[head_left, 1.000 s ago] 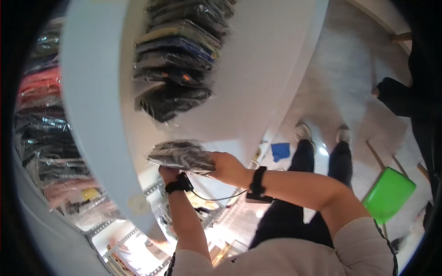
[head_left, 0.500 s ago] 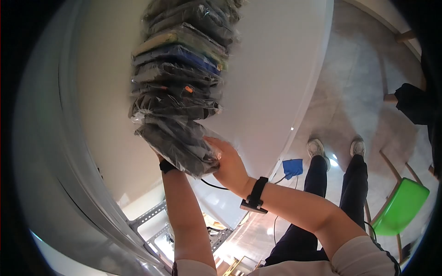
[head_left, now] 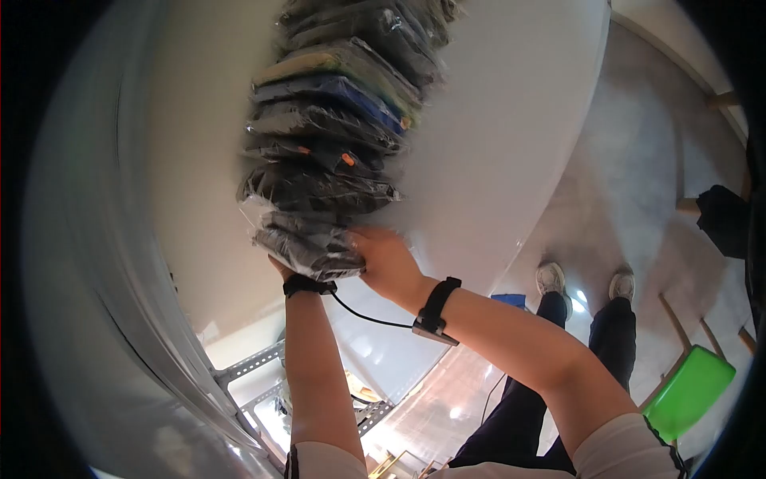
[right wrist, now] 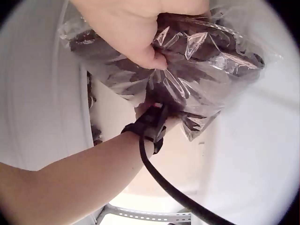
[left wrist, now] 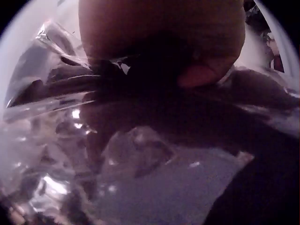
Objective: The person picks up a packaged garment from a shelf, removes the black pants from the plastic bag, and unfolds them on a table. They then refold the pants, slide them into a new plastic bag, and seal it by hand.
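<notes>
A dark folded garment in a clear plastic bag [head_left: 307, 249] lies between both hands, up against the near end of a row of similar bags [head_left: 327, 120]. My right hand [head_left: 388, 259] grips its right side; in the right wrist view the thumb [right wrist: 157, 61] presses on the plastic while the fingers go behind. From below, my left hand [head_left: 279, 267] holds the same bag, which hides most of that hand. The left wrist view shows the left hand [left wrist: 159, 33] close against shiny plastic, one fingertip on it.
The row stands on a white shelf [head_left: 495, 144]. A perforated metal frame [head_left: 254, 363] is below left. A cable [head_left: 371, 318] runs between the wrist straps. On the floor to the right are a green-seated stool [head_left: 690, 391] and a blue item [head_left: 508, 301].
The bagged garment has gone from apart from the row to up against its near end. It tilted along the way and now lies flatter. The head view has shifted, losing the left-hand shelf of bags.
</notes>
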Tool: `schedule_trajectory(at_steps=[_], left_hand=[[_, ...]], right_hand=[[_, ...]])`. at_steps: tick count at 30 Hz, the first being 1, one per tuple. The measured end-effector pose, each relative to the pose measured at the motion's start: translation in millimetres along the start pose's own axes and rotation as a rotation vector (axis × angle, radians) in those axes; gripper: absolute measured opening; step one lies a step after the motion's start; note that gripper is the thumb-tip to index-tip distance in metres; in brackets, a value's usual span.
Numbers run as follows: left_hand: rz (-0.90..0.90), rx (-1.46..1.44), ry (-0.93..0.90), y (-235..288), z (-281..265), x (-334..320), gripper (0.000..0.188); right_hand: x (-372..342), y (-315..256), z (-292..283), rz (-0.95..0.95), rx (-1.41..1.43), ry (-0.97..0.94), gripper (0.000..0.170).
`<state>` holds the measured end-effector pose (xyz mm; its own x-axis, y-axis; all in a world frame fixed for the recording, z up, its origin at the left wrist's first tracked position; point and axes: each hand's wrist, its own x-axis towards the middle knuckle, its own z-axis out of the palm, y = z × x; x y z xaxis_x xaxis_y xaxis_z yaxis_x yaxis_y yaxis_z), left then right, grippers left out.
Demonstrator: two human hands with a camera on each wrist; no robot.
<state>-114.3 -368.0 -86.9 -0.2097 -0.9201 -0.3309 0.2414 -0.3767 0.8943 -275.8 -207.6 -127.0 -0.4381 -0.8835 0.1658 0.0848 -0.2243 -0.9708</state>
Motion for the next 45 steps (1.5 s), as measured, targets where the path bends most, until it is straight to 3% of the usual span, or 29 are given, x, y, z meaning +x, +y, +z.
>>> schedule_trajectory(at_steps=[3, 5, 7, 8, 9, 11, 13, 15, 17, 19, 22, 28, 34, 38, 40, 45], left_hand=[[0.035, 0.007, 0.056, 9.9, 18.4, -14.7, 0.068], [-0.011, -0.026, -0.023, 14.3, -5.2, 10.1, 0.061], [0.070, 0.243, 0.298, 15.0, -67.4, 25.9, 0.054], [0.142, 0.436, 0.159, 2.2, -37.6, 13.3, 0.053], [0.064, 0.040, 0.116, -5.9, -26.0, 13.1, 0.052], [0.022, 0.034, 0.253, -16.9, -6.7, -4.1, 0.055], [0.011, 0.032, 0.258, -20.4, -4.5, -8.2, 0.056], [-0.007, 0.032, 0.259, -26.1, -15.0, -8.8, 0.058], [0.024, 0.351, 0.130, -40.8, -46.2, -3.5, 0.061], [-0.002, 0.321, 0.090, -55.1, -52.3, -2.1, 0.062], [-0.026, 0.192, 0.109, -71.5, -54.6, -3.3, 0.062], [-0.009, 0.130, 0.104, -72.4, -56.1, 3.7, 0.062], [-0.070, 0.108, 0.009, -53.6, -56.0, 28.5, 0.063], [-0.068, 0.093, 0.013, -55.9, -58.3, 26.9, 0.063], [-0.064, 0.091, 0.021, -56.6, -60.4, 26.3, 0.063], [0.033, 0.095, 0.099, -66.6, -78.6, 1.7, 0.064]], right_hand=[[9.4, 4.0, 19.2, -0.044, 0.034, 0.011, 0.035], [21.4, 7.6, 30.0, -0.048, 0.087, 0.009, 0.036], [21.8, 19.3, 52.3, 0.133, 0.068, 0.110, 0.037], [21.9, 25.5, 58.6, 0.185, 0.048, 0.067, 0.042], [22.3, 28.4, 61.8, 0.185, 0.057, 0.072, 0.042], [14.3, 31.4, 66.8, 0.177, -0.141, 0.005, 0.048], [11.1, 21.5, 43.9, 0.170, -0.298, -0.020, 0.051], [17.7, 13.2, 7.5, 0.260, -0.409, -0.281, 0.052], [21.2, 16.3, -15.2, 0.264, -0.304, -0.301, 0.053], [25.5, 16.4, -32.0, 0.143, -0.190, 0.132, 0.048], [38.1, 36.7, -26.6, 0.001, -0.342, 0.300, 0.039], [26.6, 66.8, 12.9, 0.365, -0.073, -0.043, 0.025], [23.1, 74.0, 15.0, 0.480, 0.123, -0.110, 0.024], [7.6, 56.9, 12.0, 0.465, 0.052, 0.013, 0.025], [-1.5, 44.3, 6.3, 0.347, -0.100, 0.118, 0.034], [-20.4, 27.4, -19.3, 0.286, -0.180, 0.140, 0.032]])
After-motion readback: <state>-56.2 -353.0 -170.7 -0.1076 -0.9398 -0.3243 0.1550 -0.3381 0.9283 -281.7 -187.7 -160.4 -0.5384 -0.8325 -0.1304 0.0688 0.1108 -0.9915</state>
